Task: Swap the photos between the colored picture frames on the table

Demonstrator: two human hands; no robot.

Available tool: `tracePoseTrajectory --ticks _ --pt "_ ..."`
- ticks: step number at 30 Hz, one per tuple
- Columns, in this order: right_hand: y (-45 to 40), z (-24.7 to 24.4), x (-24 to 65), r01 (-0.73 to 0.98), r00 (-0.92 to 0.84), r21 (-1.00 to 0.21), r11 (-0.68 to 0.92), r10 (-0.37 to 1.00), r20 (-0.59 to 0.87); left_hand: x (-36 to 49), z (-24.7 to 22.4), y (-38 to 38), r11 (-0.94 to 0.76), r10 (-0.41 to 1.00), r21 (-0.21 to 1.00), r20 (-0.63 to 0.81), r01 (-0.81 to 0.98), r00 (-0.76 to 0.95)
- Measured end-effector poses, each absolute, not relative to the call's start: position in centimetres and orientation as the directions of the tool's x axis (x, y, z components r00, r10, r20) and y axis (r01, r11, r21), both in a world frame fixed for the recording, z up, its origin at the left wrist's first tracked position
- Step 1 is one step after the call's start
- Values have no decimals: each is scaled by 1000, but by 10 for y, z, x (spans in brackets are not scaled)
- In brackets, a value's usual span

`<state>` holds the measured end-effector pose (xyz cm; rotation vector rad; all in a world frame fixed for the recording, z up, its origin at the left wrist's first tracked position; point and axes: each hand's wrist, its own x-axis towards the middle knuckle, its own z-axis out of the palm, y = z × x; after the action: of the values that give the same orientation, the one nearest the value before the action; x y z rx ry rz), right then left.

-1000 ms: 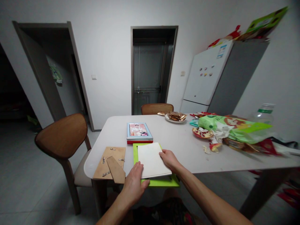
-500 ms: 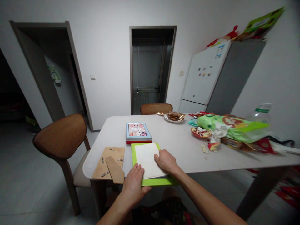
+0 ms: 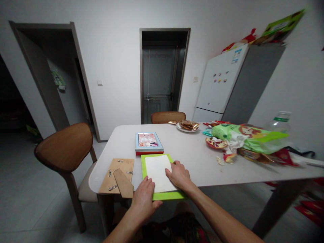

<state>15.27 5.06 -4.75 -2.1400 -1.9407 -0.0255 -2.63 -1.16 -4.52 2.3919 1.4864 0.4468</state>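
Note:
A green frame (image 3: 167, 195) lies face down at the table's front edge, with a white sheet (image 3: 158, 172) inside its border. My left hand (image 3: 144, 194) rests on the frame's lower left side, thumb apart from the fingers. On the right side, my right hand (image 3: 179, 173) touches the sheet and the frame, its thumb on the white surface and its fingers spread. To the left lies a brown backing board (image 3: 124, 165) with metal clips and a stand leg. Behind the green frame, a light blue frame (image 3: 158, 148) with a picture sits on a red one (image 3: 149, 153).
On the white table (image 3: 187, 152) are a plate of wrapped snacks (image 3: 187, 126), an opened pomegranate (image 3: 215, 143), a green bag (image 3: 255, 136) and a clear plastic jar (image 3: 279, 124). A wooden chair (image 3: 65, 146) stands at the left, another (image 3: 168, 117) behind the table.
The view has shifted very slightly. The white sheet lies a little flatter against the frame near its lower right corner. Both hands have hardly moved.

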Motion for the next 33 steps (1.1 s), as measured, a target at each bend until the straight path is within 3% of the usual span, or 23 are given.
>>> tracePoseTrajectory --ticks 6,13,17,20,23,27,33 --pt "49 -54 148 989 84 -140 -55 973 214 -27 -43 -13 -434 897 401 110 807 428" --pt "58 -51 155 977 104 -203 -66 978 182 -29 -40 -10 -452 883 420 87 787 461" --pt "62 -45 149 980 78 -195 -45 982 169 -34 -39 -13 -443 888 488 121 752 444" --pt "56 -38 129 965 3 -253 67 964 266 -58 -34 -18 -422 902 498 143 757 408" --pt "43 -32 95 909 -178 -316 271 939 293 -101 -31 -16 -362 932 408 127 838 341" --pt "25 -31 44 809 -397 -348 474 876 273 -154 -47 -5 -97 994 241 74 966 81" --pt "18 -41 0 792 -443 -323 518 852 280 -173 -66 7 -100 985 242 160 965 62"
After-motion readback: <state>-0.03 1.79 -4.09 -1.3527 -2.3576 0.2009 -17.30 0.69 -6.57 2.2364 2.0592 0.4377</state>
